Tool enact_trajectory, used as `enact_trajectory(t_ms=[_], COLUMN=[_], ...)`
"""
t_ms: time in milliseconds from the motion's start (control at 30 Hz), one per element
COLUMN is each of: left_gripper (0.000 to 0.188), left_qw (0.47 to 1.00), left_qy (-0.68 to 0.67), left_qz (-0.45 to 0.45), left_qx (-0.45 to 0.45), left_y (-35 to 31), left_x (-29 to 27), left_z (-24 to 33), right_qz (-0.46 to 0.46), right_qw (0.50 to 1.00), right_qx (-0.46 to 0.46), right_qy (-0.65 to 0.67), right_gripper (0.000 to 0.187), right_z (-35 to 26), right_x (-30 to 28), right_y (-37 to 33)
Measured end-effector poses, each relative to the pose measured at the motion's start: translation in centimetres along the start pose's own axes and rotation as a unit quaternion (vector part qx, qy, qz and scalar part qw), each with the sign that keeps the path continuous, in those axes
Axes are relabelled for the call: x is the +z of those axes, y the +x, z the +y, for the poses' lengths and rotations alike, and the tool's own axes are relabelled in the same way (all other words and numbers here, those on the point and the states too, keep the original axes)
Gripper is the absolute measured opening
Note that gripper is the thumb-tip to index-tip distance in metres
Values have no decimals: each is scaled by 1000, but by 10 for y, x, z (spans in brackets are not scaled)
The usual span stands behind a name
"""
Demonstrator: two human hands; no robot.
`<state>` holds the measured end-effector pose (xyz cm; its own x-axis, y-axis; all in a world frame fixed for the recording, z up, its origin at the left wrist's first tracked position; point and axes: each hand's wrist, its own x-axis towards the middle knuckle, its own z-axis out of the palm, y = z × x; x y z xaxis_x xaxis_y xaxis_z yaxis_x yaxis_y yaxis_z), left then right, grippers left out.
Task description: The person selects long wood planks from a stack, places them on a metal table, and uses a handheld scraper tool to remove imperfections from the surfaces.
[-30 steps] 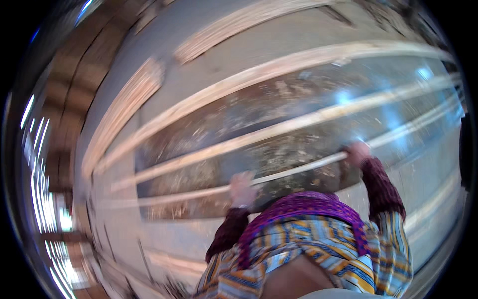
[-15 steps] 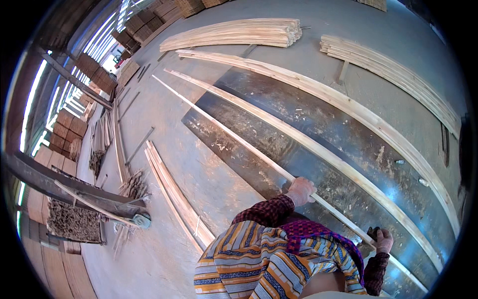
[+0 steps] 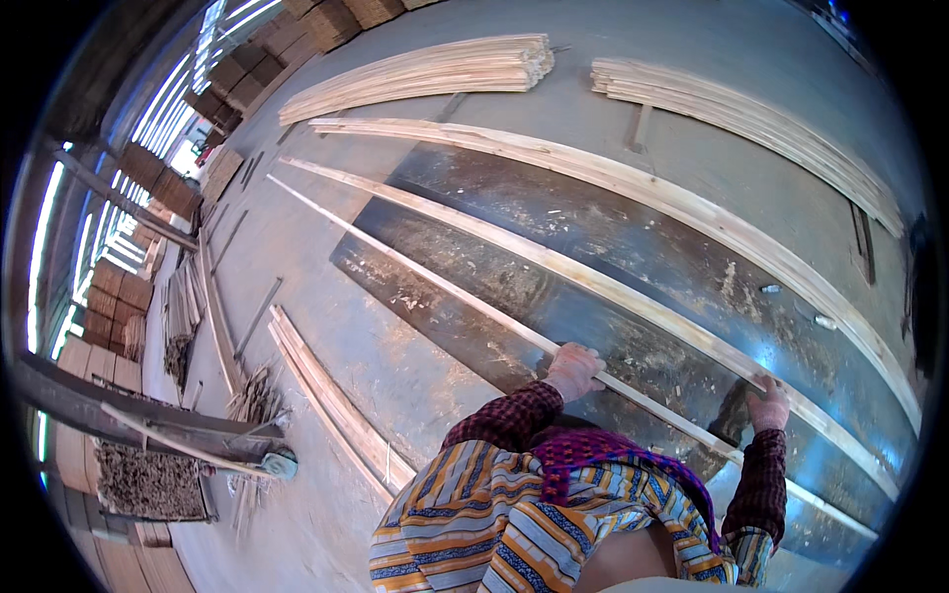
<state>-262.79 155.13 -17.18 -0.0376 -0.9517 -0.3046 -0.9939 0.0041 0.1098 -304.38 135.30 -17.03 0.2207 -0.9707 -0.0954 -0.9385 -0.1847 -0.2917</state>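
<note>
In a pale glove, my left hand [image 3: 574, 372] is closed round a long, thin wooden strip [image 3: 465, 302]. The strip runs diagonally over a dark, stained metal sheet [image 3: 603, 331] and passes under my right forearm. Farther off lies a wider wooden board [image 3: 554, 259], roughly parallel to it. My right hand [image 3: 768, 405], also gloved, reaches to the near edge of this board with its fingers apart. The fingertips meet the board's edge; the underside of that hand is hidden.
Beyond the sheet lie more long boards [image 3: 633, 188], a big bundle of planks [image 3: 425, 74] and another stack [image 3: 732, 124]. Nearer on the left are a few narrow boards [image 3: 326, 395], a metal beam [image 3: 119, 400] and scrap strips [image 3: 259, 395]. Small bits lie scattered on the sheet.
My right hand has let go of the thin strip and moved away from me to the wider board. The left hand stays on the strip. The whole view has shifted slightly.
</note>
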Motion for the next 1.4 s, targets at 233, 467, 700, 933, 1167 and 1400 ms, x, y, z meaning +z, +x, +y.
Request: enact_trajectory(t_ms=[233,467,700,933,1167,1400], left_gripper=[38,39,42,46,58,51], left_qw=[999,998,997,999,981,989], left_qy=[29,32,29,41,106,60], left_qz=[-45,-49,-68,35,163,20], left_qx=[-8,-19,-35,6,28,134], left_y=[6,4,7,-19,-20,8], left_x=[-7,-9,-19,-1,-16,-24], left_z=[3,4,10,17,-5,-1], right_qz=[-90,-180,-272,-220,-167,-100], right_qw=[982,967,896,932,956,965], right_qx=[-135,-170,-321,-277,-241,-241], right_qy=[-99,-60,-142,-77,-31,-10], right_gripper=[86,63,43,27,36,80], right_z=[-91,-116,-109,-44,7,1], right_x=[34,39,21,23,35,-15], right_y=[61,87,27,-38,-74,-114])
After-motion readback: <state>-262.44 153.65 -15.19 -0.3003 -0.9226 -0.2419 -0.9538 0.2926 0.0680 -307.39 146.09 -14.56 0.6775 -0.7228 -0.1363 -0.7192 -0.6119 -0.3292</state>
